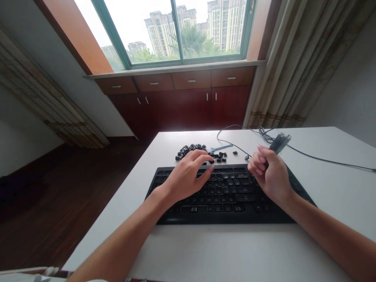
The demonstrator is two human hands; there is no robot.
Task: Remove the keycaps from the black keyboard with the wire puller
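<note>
My left hand [188,176] reaches over the upper edge of a black keyboard [226,219], thumb and fingers curved toward each other. A small black keycap [211,161] shows between the fingertips and thumb. My right hand [272,172] is raised above the keyboard's right side, wrapped round a dark-handled brush [280,143] with pale bristles pointing up. Many key positions on the keyboard are bare of caps, while several keys at the right still have theirs. Behind my left hand lies a heap of loose black keycaps [190,148], partly hidden by it.
A blue tool [221,147] lies on the white table [211,250] beyond the heap. One loose keycap [235,152] sits apart to its right. A black cable [323,158] crosses the far right, bunched behind the brush. Wooden cabinets [182,105] stand under the window.
</note>
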